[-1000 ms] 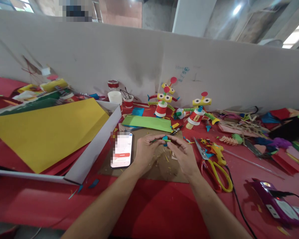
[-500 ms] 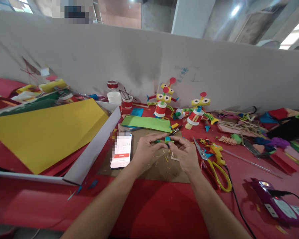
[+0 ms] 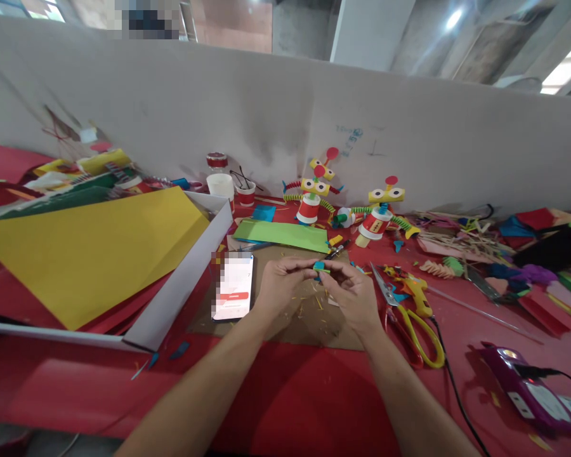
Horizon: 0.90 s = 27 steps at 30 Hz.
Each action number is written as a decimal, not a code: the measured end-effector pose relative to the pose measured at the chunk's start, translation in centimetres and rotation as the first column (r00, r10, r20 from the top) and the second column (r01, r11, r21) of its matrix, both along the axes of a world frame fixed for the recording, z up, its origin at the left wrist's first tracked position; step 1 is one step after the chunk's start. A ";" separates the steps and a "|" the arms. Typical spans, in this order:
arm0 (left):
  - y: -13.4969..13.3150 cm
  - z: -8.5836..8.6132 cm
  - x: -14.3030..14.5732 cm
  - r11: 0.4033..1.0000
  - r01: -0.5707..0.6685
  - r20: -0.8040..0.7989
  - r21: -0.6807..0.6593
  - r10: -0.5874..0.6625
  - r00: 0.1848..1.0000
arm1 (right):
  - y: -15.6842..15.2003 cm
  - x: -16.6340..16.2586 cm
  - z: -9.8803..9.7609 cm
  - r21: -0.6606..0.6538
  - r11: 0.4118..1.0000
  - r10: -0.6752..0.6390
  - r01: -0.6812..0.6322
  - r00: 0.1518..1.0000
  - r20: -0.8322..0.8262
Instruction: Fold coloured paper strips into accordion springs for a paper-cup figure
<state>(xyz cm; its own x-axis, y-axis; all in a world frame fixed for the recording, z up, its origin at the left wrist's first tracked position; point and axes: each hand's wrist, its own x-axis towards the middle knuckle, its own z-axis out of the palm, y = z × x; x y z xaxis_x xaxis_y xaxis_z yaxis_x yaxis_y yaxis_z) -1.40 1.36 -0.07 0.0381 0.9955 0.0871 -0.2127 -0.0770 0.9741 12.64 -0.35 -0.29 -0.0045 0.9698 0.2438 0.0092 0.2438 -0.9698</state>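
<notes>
Between my two hands, above a brown board (image 3: 285, 330), is a small folded strip of blue and green paper (image 3: 320, 268). My left hand (image 3: 285, 287) pinches it from the left with thumb and fingertips. From the right, my right hand (image 3: 354, 293) grips its other side the same way. Fingers cover part of the folds. A lit phone (image 3: 235, 287) lies beside my left hand. Scissors with yellow and red handles (image 3: 421, 336) rest right of my right hand, blades pointing away. Yellow paper scraps are scattered on the board below.
Behind the board lies a green paper strip (image 3: 280, 235). Paper-cup robot figures (image 3: 377, 223) stand along the wall. A white box (image 3: 181, 279) holding a yellow sheet (image 3: 105, 254) is at left. A yellow glue gun (image 3: 419, 295) and a purple device (image 3: 528, 387) sit at right.
My fingers have shifted slightly around the folded paper, and the green folds near my left fingertips are now less visible. The whole view has moved a little.
</notes>
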 end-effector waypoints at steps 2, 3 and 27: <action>-0.1 0.1 0.1 1.000 0.000 -0.003 -0.014 0.000 1.000 | 0.0 0.0 0.0 -0.005 1.000 -0.011 0.012 1.000 0.022; -0.2 0.2 0.2 1.000 -0.004 0.002 -0.025 0.004 1.000 | 0.0 0.0 0.0 -0.006 1.000 -0.023 0.023 0.999 0.039; -0.5 -0.1 0.8 0.958 0.166 0.214 -0.232 -0.116 0.970 | 0.7 0.5 -0.3 -0.325 0.945 -0.087 0.035 0.985 -0.148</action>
<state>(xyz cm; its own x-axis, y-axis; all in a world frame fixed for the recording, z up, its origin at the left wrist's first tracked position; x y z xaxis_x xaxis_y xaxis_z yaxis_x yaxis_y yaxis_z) -0.63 0.84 -0.16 0.1871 0.9722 -0.1405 -0.3927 0.2051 0.8965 13.16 0.35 -0.64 0.0701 0.9937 -0.0870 -0.1459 -0.0760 -0.9864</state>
